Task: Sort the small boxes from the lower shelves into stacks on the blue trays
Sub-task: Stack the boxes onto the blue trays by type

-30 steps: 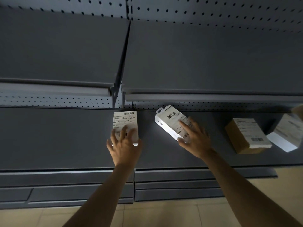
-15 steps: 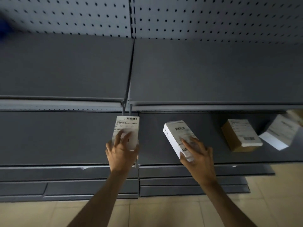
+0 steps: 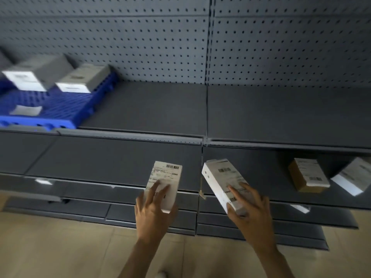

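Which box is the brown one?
The brown cardboard box on the lower shelf, right of the right hand. The left-held box, right-held box and far-right box are all white.

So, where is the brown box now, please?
In the head view the brown box sits on the lower shelf at right, between the white box in the right hand and a tilted white box.

barcodes (image 3: 172,167) on box labels (image 3: 163,178), print unreadable

Dim, bluish light; lower shelves in deep shadow. Motion blur strongest at left; wide-angle bending at edges.
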